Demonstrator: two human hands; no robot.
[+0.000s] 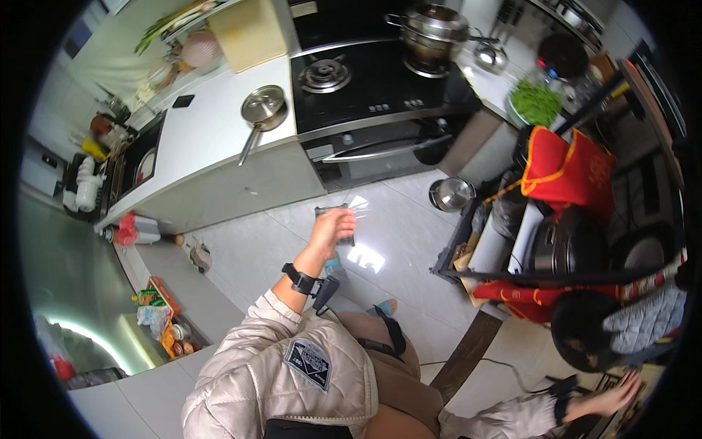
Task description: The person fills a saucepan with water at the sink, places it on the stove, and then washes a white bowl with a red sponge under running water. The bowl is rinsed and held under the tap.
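My left hand (332,226) hangs over the tiled floor in front of the stove, its fingers curled. Behind it shows a dark, flat, rectangular thing (327,209), mostly hidden by the hand; I cannot tell whether the hand holds it. My right hand (611,399) reaches out at the lower right, fingers stretched, beside a dark appliance or shelf edge that is cut off by the picture's rim. No object shows in that hand. Straps with dark devices sit on both wrists. A stainless saucepan (264,107) with a glass lid stands on the white counter (203,129).
A steamer pot (433,38) stands on the black gas hob (378,77). Leafy greens (535,103) fill a bowl at the right. A lidded pot (454,195) sits on the floor beside a black rack (441,269) holding a red cloth bag (570,164). A cable (507,363) trails across the floor.
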